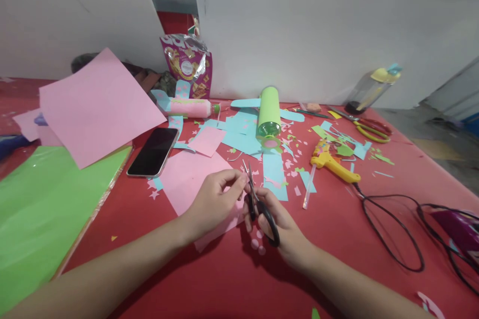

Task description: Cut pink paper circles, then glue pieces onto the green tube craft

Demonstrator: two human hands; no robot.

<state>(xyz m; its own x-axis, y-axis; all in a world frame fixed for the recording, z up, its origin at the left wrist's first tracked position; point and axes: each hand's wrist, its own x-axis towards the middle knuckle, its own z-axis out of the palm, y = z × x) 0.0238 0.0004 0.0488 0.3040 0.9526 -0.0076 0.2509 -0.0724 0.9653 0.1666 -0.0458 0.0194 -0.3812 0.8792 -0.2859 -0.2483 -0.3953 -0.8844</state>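
My right hand [279,227] is closed around the black handles of a pair of scissors [251,182]. The blades point away from me and stand slightly apart. Close beside them, my left hand [220,192] pinches thumb and forefinger together. Whatever is in that pinch is too small to make out. Below the scissors, several small pink paper circles [255,243] lie on the red table. A large pink paper sheet [183,174] lies partly under my left hand. Just beyond the blades is a light blue paper strip [275,169].
A green-wrapped bottle [269,109] and a pink-wrapped bottle [190,108] lie at the back. To the left are a phone [154,152] and green sheets [63,199]. Rightward are a yellow glue gun [333,164], its black cord [396,197], paper scraps and red-and-yellow-handled scissors [372,129].
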